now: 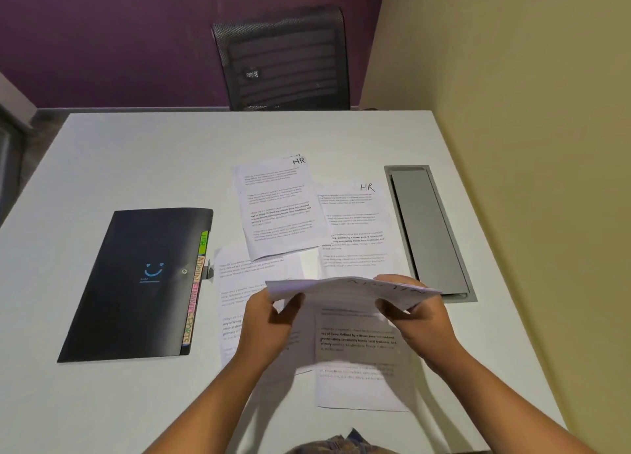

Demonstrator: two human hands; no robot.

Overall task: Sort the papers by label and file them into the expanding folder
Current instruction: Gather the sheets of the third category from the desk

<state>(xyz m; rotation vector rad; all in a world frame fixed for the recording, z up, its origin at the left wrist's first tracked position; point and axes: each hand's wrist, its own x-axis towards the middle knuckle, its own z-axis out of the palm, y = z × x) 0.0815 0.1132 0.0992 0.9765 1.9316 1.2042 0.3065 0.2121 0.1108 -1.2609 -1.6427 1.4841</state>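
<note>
Fingers of both hands, left [273,312] and right [408,300], pinch a sheet [348,291] above papers [355,351] near the table's [136,153] front edge; folder [136,283] lies closed toward the left edge.

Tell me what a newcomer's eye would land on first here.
First, the two hands, left hand and right hand, lifting a sheet by its edges above the near middle of the white table. Next, the black expanding folder lying closed at left, coloured tabs along its right edge. Then the two papers marked HR beyond the hands.
</note>
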